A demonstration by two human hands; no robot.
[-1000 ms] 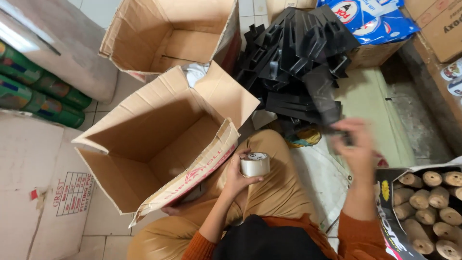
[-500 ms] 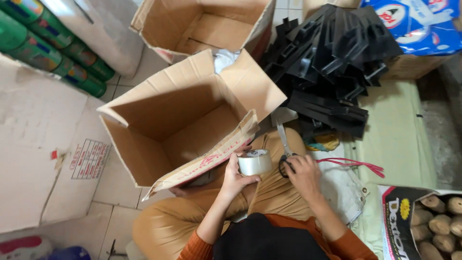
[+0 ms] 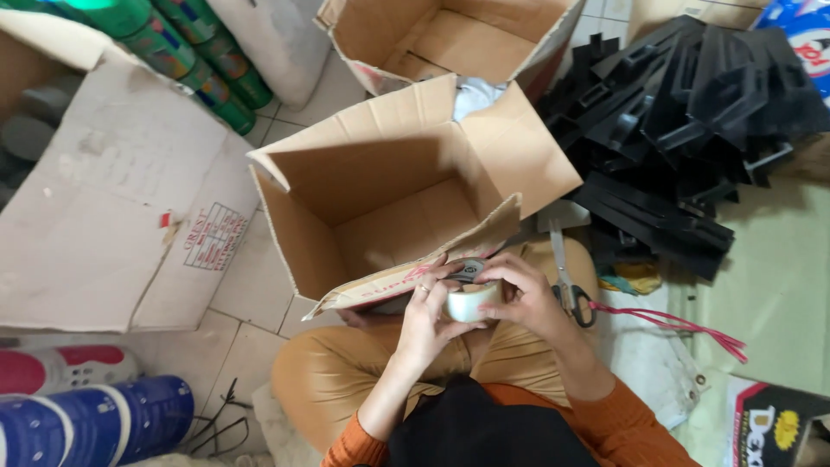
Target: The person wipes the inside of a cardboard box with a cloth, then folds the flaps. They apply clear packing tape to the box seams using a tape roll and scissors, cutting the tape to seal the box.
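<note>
The person sits on the tiled floor with both hands brought together over the lap, just at the near flap of an open cardboard box (image 3: 380,216). The left hand (image 3: 428,316) is curled around a roll of clear packing tape (image 3: 469,303), fingers closed on its left side; a ring shows on one finger. The right hand (image 3: 527,294) closes on the roll from the right and above, with fingertips bent onto its upper edge, seemingly picking at the tape surface, though the tape end itself cannot be made out. The roll sits between the two palms, touching both, just beside the box flap. Judgement: the roll appears light and rigid on its core, smooth on the outer face and sticky only where tape lifts; it is best held by its sides or through the core, leaving the rim free. A pair of scissors (image 3: 566,290) lies just beside the right hand on the thigh. A heap of black plastic parts (image 3: 683,121) lies well apart to the right, and a second open box (image 3: 441,35) stands behind the first.
</note>
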